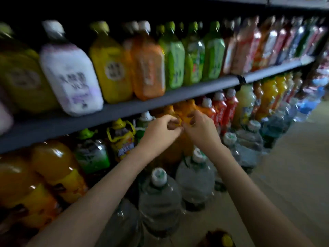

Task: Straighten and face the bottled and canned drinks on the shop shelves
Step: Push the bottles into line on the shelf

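Both my hands meet at the top of an orange drink bottle (179, 111) on the lower shelf, just under the grey shelf edge (124, 107). My left hand (162, 130) pinches the orange handle at the bottle's neck with curled fingers. From the other side, my right hand (199, 127) pinches the same handle. My hands hide most of the bottle. A yellow-handled bottle (123, 139) and a green bottle (91, 154) stand to its left. Red bottles (225, 108) stand to its right. The view is blurred.
The upper shelf carries a row of large bottles: yellow (108, 63), white (71, 73), orange (147, 65), green (174, 57). Large clear water jugs (160, 196) stand on the floor in front of the lower shelf. Bare tan floor (284, 175) lies to the right.
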